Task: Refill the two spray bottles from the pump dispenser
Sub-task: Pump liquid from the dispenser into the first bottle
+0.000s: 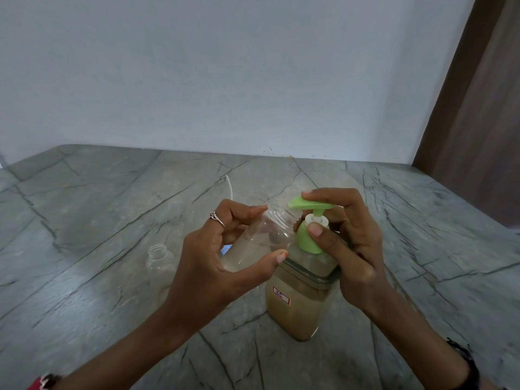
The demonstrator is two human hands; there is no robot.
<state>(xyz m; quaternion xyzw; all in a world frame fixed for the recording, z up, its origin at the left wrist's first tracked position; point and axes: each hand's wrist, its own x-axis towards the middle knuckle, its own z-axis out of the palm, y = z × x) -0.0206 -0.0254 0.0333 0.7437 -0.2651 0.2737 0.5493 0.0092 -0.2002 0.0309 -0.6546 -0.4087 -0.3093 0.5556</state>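
A clear pump dispenser (297, 308) with a green pump head (309, 205) stands on the grey stone counter, holding brownish liquid. My right hand (349, 240) grips its neck, fingers lying on top of the pump head and thumb against the green collar. My left hand (222, 254) holds a clear uncapped spray bottle (267, 235) tilted, its open mouth just under the pump spout; some pale liquid sits in it. A second clear bottle (160, 260) with no cap stands upright to the left, partly hidden by my left wrist.
The grey veined counter (98, 235) runs back to a pale wall. A thin white tube (229, 187) lies on the counter behind my left hand. A brown curtain (478, 122) hangs at the right.
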